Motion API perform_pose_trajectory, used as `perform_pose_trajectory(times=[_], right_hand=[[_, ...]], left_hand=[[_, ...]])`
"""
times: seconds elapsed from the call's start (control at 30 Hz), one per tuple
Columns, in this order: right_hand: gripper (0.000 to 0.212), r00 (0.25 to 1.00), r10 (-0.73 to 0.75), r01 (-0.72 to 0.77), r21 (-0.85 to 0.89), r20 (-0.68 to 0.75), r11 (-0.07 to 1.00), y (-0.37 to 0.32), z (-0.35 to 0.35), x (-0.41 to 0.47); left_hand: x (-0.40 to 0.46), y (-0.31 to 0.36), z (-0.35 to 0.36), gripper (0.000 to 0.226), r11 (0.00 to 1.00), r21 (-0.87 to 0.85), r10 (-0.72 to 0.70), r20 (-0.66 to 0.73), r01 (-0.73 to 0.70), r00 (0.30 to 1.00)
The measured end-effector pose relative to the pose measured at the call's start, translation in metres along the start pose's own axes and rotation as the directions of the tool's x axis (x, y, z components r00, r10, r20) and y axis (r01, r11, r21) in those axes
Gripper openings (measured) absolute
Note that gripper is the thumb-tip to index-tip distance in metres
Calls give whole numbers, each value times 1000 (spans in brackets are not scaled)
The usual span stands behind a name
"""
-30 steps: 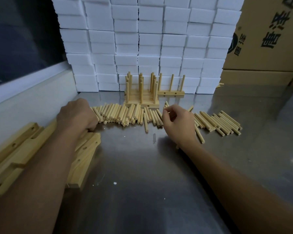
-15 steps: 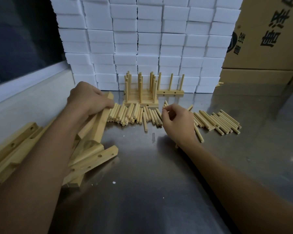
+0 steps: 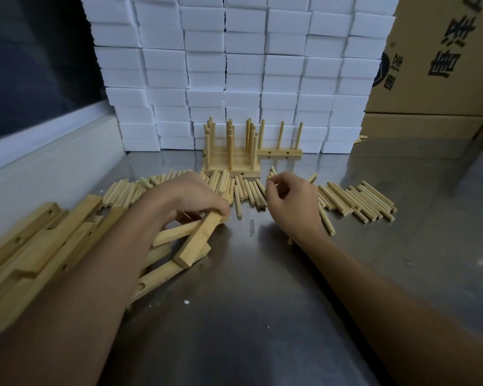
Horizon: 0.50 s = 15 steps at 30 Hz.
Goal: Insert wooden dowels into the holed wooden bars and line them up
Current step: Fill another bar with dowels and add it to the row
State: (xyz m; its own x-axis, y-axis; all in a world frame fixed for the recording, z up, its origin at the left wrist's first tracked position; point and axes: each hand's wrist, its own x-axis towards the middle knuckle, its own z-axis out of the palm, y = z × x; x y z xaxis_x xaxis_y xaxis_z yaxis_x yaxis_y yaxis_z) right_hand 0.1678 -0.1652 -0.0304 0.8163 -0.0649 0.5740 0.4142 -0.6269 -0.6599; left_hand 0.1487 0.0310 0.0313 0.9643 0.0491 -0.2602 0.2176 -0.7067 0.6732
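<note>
So the pale rectangular wooden bar (image 3: pixel 198 240) is the thing in play right now: it's tilted, far end up in the left hand (image 3: pixel 187 196), near end resting on the loose heap of holed wooden bars (image 3: pixel 39 246) on the left side of the shiny steel table (image 3: pixel 262 316). The left hand comes in palm-down with the forearm running diagonally from the lower left, fingers curled over the top end of that bar and gripping it. Right hand (image 3: pixel 290 201) sits knuckles-up just beside it, wrist bent, thumb and fingers curled together near a short round wooden dowel (image 3: pixel 271 176); looks like a pinch, but I can't tell for sure that it's actually holding the dowel.

Compared with half a second back, the left hand has swung right and toward the middle, bringing the bar with it, so it now sits close to the right hand instead of up by the wall. A second ago that hand was flat down on the heap. Right hand has barely budged.

Past the hands is the spread of loose dowels (image 3: pixel 357 201) lying across the table, then the finished bars with upright dowels (image 3: pixel 232 151) lined up together, another one (image 3: pixel 280 151) touching them on the right. Behind those: stacked white foam blocks (image 3: pixel 234 65) and a brown cardboard box (image 3: pixel 444 65) to the right.
</note>
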Motion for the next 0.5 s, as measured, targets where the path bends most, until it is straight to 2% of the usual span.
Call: perform_pose_trajectory(times=[0.13, 0.23, 0.3, 0.37, 0.43, 0.5], right_hand=[[10, 1000, 2, -2, 1, 4, 1000, -1, 0, 0], [10, 1000, 2, -2, -3, -2, 1000, 0, 0, 0], [11, 1000, 1, -1, -5, -5, 1000, 0, 1, 0], [11, 1000, 2, -2, -3, -6, 1000, 0, 1, 0], [10, 1000, 3, -3, -3, -8, 1000, 0, 1, 0], [10, 1000, 7, -7, -7, -11, 1000, 0, 1, 1]], left_hand=[[0, 0, -7, 33, 996, 82, 27, 17, -28, 1000], [-3, 2, -11, 35, 996, 50, 66, 51, -69, 997], [-4, 3, -10, 32, 990, -80, 124, 129, -115, 984], [-6, 5, -9, 28, 950, -289, 170, 162, -117, 972], [-8, 8, -6, 31, 858, -508, 182, 170, -72, 969], [-10, 12, -2, 35, 762, -647, 173, 172, -22, 970]])
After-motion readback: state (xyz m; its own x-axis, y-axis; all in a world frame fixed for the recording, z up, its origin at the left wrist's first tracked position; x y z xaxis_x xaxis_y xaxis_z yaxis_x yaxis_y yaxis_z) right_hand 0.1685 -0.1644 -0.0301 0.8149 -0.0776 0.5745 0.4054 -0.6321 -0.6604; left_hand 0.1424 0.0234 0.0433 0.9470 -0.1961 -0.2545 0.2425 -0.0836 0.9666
